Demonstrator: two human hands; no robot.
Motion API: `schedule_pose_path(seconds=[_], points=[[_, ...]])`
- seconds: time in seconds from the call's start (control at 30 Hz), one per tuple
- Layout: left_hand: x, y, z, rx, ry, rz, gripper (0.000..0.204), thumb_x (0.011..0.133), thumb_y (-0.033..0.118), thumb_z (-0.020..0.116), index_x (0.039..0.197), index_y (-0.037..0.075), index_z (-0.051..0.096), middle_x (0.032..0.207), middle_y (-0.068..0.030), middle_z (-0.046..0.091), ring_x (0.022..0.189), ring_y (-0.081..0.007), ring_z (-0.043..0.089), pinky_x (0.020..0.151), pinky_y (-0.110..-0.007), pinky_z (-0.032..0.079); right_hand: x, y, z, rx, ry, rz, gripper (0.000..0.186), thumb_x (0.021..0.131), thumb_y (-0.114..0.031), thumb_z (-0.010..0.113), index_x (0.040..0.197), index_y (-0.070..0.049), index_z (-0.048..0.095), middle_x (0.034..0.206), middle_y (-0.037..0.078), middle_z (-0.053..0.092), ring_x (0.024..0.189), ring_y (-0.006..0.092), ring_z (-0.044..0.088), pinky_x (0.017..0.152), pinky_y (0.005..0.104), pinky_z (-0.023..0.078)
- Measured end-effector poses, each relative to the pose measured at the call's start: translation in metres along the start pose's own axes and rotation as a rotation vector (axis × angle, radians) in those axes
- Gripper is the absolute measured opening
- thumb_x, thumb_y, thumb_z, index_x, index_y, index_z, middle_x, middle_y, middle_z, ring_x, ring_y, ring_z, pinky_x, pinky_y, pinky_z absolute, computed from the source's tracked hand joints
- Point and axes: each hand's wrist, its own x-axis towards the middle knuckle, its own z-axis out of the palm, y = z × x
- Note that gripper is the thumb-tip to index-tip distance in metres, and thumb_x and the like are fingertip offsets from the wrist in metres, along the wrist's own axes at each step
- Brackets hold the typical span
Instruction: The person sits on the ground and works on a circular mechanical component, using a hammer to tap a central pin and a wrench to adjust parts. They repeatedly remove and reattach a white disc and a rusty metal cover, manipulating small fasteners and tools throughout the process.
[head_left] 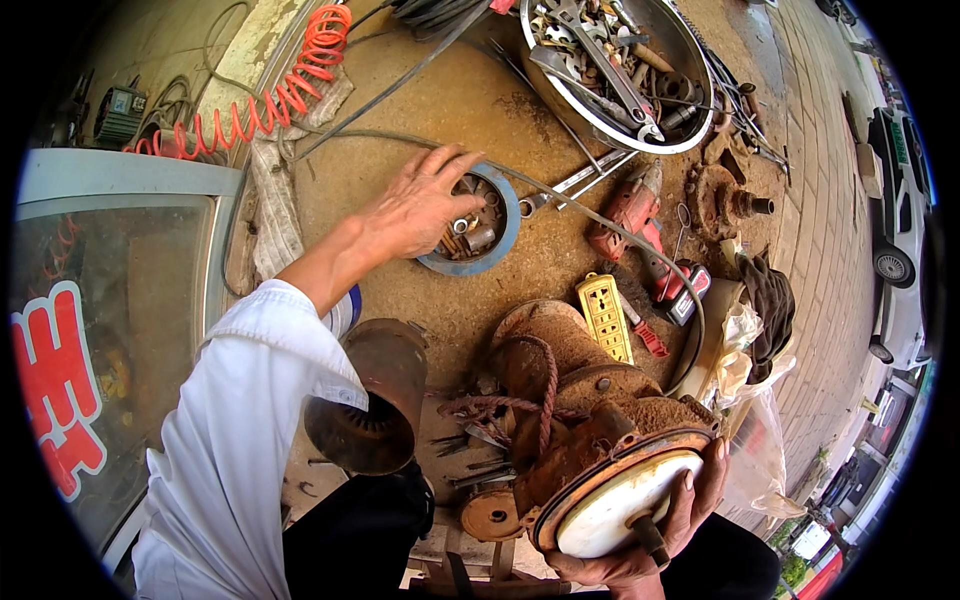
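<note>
My left hand [415,205] reaches out over a round blue-rimmed container [508,235] of small metal parts. Its fingers are spread, and I see nothing held between them. My right hand [660,535] curls around the edge of a white disc [610,515] with a metal shaft sticking out of its middle. That disc lies against the end flange of a rusty motor or pump body [570,385], which tilts toward me. A reddish rope [548,400] is looped around the rusty body. Left of it stands a dark, hollow metal cylinder [385,390], its slotted inside showing.
A large metal basin [700,135] of wrenches and parts stands at the far right. Near it lie a red cordless power tool [628,215], a yellow power strip [605,318] and rusty parts [715,195]. A black cable [575,190] crosses the floor. A glass-panelled cabinet [120,190] stands left.
</note>
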Motion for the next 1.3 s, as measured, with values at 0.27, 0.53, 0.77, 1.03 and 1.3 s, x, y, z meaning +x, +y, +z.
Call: schedule_pose_path(seconds=[0.27, 0.53, 0.77, 1.03, 1.3], points=[[0.01, 0.013, 0.0, -0.068, -0.057, -0.03, 0.039, 0.08, 0.008, 0.074, 0.117, 0.017, 0.078, 0.163, -0.0153, 0.036, 0.151, -0.0402, 0.029, 0.12, -0.056, 0.034, -0.012, 0.025, -0.008, -0.04, -0.066, -0.092, 0.075, 0.095, -0.057, 0.065, 0.151, -0.012, 0.047, 0.157, 0.031, 0.038, 0.147, 0.0495, 0.036, 0.122, 0.0605, 0.028], [0.01, 0.021, -0.001, -0.047, -0.086, 0.04, 0.052, 0.068, 0.008, 0.086, 0.118, 0.017, 0.076, 0.164, -0.0139, 0.033, 0.153, -0.04, 0.027, 0.123, -0.055, 0.031, -0.01, 0.027, -0.006, -0.04, -0.032, -0.086, 0.066, 0.099, -0.048, 0.06, 0.152, -0.01, 0.047, 0.157, 0.029, 0.038, 0.147, 0.0475, 0.037, 0.122, 0.0594, 0.03], [0.019, 0.014, 0.007, -0.055, 0.165, -0.19, 0.046, 0.07, 0.017, 0.089, 0.11, 0.003, 0.072, 0.149, -0.0183, 0.05, 0.143, -0.0402, 0.04, 0.118, -0.051, 0.037, -0.005, 0.024, -0.005, -0.031, -0.03, -0.064, 0.062, 0.101, -0.042, 0.059, 0.152, -0.009, 0.047, 0.158, 0.028, 0.037, 0.148, 0.0444, 0.035, 0.123, 0.0574, 0.027], [0.01, 0.0, -0.008, -0.158, 0.185, -0.33, 0.032, 0.072, 0.016, 0.09, 0.096, 0.0, 0.075, 0.137, -0.0181, 0.059, 0.134, -0.038, 0.048, 0.113, -0.046, 0.042, -0.01, 0.026, -0.007, 0.034, -0.008, 0.037, 0.058, 0.104, -0.035, 0.057, 0.153, -0.006, 0.046, 0.159, 0.026, 0.035, 0.15, 0.0408, 0.034, 0.125, 0.0551, 0.025], [0.004, -0.001, 0.001, -0.143, 0.094, -0.116, 0.03, 0.072, 0.015, 0.089, 0.099, 0.005, 0.079, 0.151, -0.0166, 0.049, 0.145, -0.0388, 0.037, 0.119, -0.046, 0.037, -0.013, 0.025, -0.001, 0.14, 0.049, 0.196, 0.053, 0.106, -0.028, 0.055, 0.153, -0.004, 0.046, 0.161, 0.024, 0.033, 0.151, 0.0372, 0.032, 0.127, 0.0528, 0.023]])
